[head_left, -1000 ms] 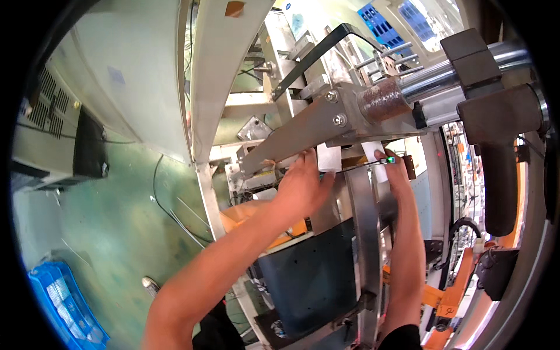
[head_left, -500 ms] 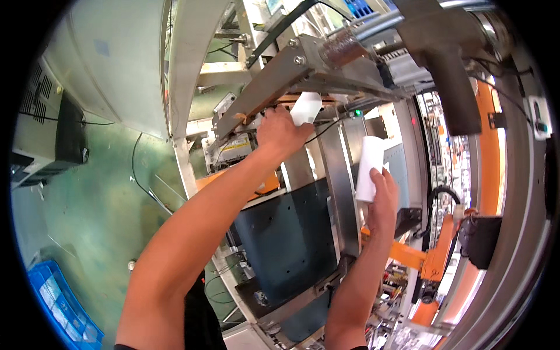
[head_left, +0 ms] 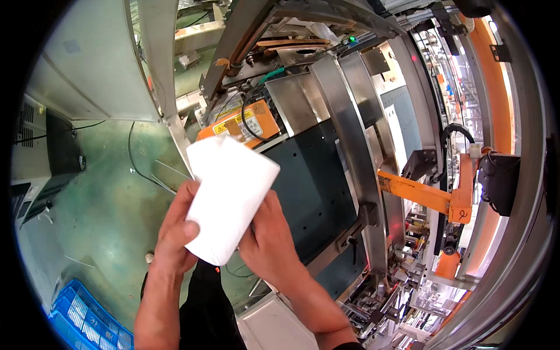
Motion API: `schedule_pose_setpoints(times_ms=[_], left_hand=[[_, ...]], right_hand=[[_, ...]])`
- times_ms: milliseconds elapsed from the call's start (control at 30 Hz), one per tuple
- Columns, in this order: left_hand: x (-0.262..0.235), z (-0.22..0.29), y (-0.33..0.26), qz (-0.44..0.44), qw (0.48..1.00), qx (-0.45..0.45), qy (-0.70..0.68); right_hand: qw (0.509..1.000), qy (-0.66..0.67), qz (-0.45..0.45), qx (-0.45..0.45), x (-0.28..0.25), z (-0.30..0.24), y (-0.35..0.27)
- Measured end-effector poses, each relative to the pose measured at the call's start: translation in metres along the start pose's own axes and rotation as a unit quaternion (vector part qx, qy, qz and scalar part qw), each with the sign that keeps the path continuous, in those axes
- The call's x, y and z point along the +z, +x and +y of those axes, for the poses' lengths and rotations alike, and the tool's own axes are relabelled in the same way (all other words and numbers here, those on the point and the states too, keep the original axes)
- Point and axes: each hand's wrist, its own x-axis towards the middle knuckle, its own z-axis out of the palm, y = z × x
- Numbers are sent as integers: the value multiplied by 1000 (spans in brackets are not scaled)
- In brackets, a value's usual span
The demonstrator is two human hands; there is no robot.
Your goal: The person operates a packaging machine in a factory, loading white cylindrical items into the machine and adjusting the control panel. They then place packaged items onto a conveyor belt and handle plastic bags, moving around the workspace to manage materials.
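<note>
A plain white paper roll is held up between my two hands, tilted with its upper end to the right. A second white piece shows from behind its upper left side; where it joins or ends is hidden. My left hand is closed on the roll's left edge, thumb across the front and fingers behind. On the opposite edge my right hand grips it, most of its fingers hidden behind the roll.
Beyond my hands is a metal machine frame with a dark perforated plate and an orange box with a warning label. An orange arm juts in at right. A blue crate stands on the green floor at lower left.
Both hands have drawn back from the machine toward me and come together. The white pieces, held apart before, are now together between them. My view has shifted too.
</note>
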Motion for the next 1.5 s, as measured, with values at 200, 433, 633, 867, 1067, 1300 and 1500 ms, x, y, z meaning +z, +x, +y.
schedule_pose_setpoints(times_ms=[200,433,633,867,1067,1300,1500], left_hand=[[-3,-23,-1,-24,999,-32,-36],[4,-13,30,-93,994,-50,29],[-12,-27,29,-15,977,-174,120],[-49,-48,-8,-95,963,-249,31],[-98,-63,-45,-114,933,-334,67],[-98,-67,-28,-61,944,-323,22],[-104,-85,-25,4,933,-359,-25]], right_hand=[[982,94,-145,78,-80,-2,37],[879,450,-40,150,-43,12,23],[974,73,-160,143,-51,29,48],[967,68,228,89,-170,147,203],[999,-15,-23,15,-144,235,333],[926,-347,14,-147,-125,292,410],[841,-524,99,-92,-107,280,421]])
